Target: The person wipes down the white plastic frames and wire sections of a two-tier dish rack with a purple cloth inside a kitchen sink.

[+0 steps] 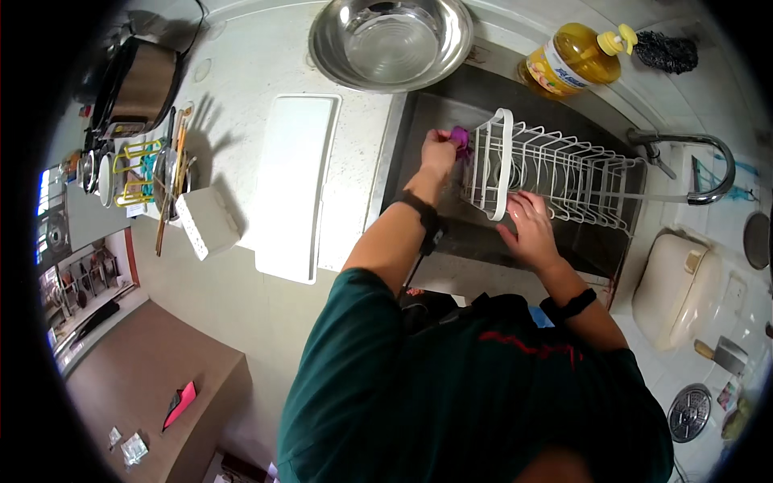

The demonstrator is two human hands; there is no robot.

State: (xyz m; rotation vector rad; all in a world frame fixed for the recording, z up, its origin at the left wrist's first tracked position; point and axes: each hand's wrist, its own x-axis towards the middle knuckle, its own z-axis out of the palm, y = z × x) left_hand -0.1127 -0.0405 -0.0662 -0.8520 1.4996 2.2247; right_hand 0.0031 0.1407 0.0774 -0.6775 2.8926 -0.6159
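Note:
A white wire dish rack [504, 163] stands tilted inside the dark sink basin [435, 108]. My left hand [439, 151] grips a purple cloth [460, 140] against the rack's left end. On the rack's near side, my right hand [531, 229] touches the wire near its white end band, fingers partly bent; whether they close around the wire is hidden. From the chrome faucet [715, 175] at the right, a stream of water appears to run leftward over the rack.
A steel bowl [392, 45] sits behind the sink's left corner. Beside it are a yellow pump bottle [570, 60] and a black scouring pad [667, 52]. A white tray [296, 187] lies on the left counter, near a white box [207, 222]. A cleaver [728, 355] is at far right.

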